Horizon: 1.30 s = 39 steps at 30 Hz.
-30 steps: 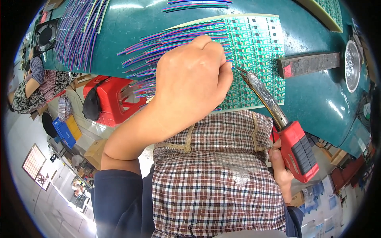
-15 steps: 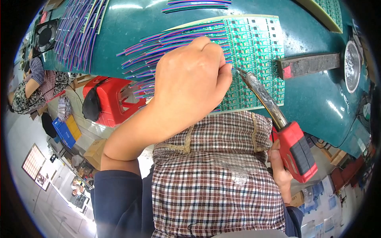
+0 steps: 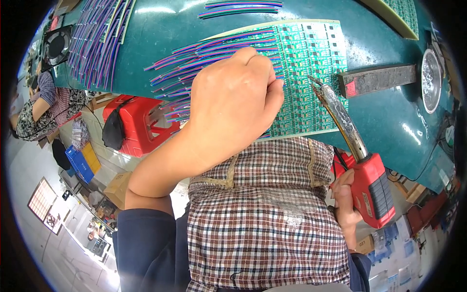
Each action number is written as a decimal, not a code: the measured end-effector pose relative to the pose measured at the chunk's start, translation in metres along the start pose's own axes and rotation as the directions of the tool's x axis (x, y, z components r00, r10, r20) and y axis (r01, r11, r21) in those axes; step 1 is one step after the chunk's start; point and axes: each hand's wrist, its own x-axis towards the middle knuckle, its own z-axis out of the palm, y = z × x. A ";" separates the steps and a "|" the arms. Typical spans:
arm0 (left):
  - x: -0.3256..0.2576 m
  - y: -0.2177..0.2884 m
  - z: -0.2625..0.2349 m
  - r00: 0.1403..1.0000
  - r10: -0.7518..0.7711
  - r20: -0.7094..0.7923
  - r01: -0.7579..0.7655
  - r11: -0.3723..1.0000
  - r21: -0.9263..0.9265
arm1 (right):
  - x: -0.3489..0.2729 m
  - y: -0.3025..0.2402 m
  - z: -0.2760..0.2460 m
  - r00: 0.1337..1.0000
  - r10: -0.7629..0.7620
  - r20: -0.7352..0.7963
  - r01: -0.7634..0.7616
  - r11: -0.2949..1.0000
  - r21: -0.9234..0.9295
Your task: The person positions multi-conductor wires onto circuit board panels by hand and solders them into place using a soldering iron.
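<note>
My left hand is closed, knuckles up, over the left part of a green circuit board panel. At its pinched thumb and fingers a short end of coloured wire shows; the rest of that wire is hidden under the hand. Rows of multicoloured wires fan out leftward from the panel. With my right hand, low beside the checked apron, I grip a soldering iron by its red and black handle. The iron's tip is above the panel, right of my left fingertips and apart from them.
A dark bar-shaped block lies right of the panel, close to a metal bowl. More wires and a black fan are at the far left. A red stool stands beside the table; another person sits beyond.
The soldering iron has moved to the right with my right hand, its tip drawing away from my left fingertips. My left hand has stayed almost in place.
</note>
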 end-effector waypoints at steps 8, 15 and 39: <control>0.026 -0.008 -0.020 0.995 0.087 -0.057 -0.076 0.981 0.180 | 0.000 -0.002 0.003 0.999 0.042 -0.032 -0.038 0.992 0.123; 0.081 -0.023 -0.040 1.000 -0.003 -0.011 0.004 0.996 0.087 | -0.004 0.006 0.005 0.999 -0.011 -0.037 0.013 0.998 0.068; 0.003 0.011 -0.024 0.997 0.015 0.069 -0.012 0.999 -0.049 | -0.007 -0.005 -0.004 1.000 0.019 -0.001 -0.019 0.999 0.049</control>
